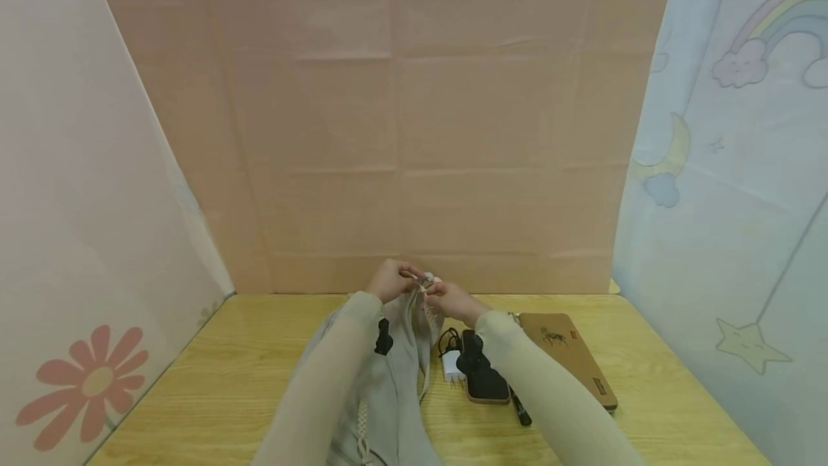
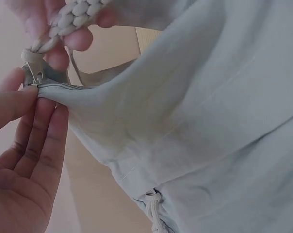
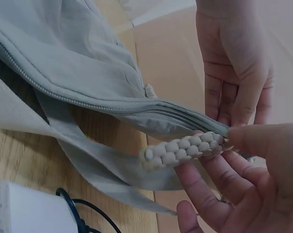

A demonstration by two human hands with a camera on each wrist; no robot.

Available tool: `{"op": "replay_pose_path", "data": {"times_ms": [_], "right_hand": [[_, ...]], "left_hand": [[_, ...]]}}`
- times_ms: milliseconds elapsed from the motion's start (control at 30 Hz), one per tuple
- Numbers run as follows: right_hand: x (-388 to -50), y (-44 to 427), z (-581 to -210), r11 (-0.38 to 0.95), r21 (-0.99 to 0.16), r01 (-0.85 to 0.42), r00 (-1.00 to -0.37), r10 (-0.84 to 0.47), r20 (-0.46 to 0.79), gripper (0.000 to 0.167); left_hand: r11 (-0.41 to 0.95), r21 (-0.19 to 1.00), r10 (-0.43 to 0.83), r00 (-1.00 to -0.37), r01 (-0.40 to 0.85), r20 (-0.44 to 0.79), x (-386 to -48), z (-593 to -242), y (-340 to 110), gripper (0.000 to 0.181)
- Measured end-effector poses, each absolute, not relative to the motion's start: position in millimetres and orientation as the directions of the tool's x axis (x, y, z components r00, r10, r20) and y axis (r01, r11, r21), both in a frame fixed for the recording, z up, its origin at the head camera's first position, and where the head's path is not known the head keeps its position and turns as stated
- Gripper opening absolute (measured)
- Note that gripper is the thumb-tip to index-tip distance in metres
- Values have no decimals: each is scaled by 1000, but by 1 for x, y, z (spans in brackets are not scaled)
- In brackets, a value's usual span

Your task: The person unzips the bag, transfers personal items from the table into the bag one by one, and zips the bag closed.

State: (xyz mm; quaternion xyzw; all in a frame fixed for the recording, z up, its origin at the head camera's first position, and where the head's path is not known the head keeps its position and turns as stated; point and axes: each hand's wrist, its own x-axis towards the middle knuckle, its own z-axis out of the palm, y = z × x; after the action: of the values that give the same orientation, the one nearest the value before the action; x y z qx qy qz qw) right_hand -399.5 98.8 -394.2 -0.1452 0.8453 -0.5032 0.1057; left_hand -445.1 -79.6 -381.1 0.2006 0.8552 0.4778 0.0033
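A pale grey cloth bag [image 1: 394,387] with a zipper lies on the table, its far corner lifted up. My left hand [image 1: 391,280] pinches that corner at the zipper's end, between thumb and fingers, as the left wrist view shows. In my right hand [image 1: 453,302] is the braided cord zipper pull [image 3: 185,148], gripped beside the slider. Both hands nearly meet there. The zipper [image 3: 64,97] runs along the bag's edge; along this stretch its teeth look closed. A grey strap [image 3: 98,160] hangs below the edge. Another knotted cord [image 2: 155,211] dangles from the bag's side.
Right of the bag lie a white charger [image 1: 452,367] with a black cable [image 1: 449,338], a phone [image 1: 488,385], a black pen [image 1: 521,410] and a brown notebook [image 1: 569,354]. My right forearm passes over some of them. A brown paper-like panel [image 1: 401,128] stands behind the wooden table [image 1: 213,372].
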Motion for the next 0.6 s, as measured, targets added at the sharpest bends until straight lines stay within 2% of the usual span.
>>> {"op": "replay_pose_path", "data": {"times_ms": [600], "right_hand": [[-399, 98, -390, 408, -910, -71, -950, -305, -63, 41]], "left_hand": [[409, 859, 354, -921, 309, 163, -438, -377, -78, 18]]}}
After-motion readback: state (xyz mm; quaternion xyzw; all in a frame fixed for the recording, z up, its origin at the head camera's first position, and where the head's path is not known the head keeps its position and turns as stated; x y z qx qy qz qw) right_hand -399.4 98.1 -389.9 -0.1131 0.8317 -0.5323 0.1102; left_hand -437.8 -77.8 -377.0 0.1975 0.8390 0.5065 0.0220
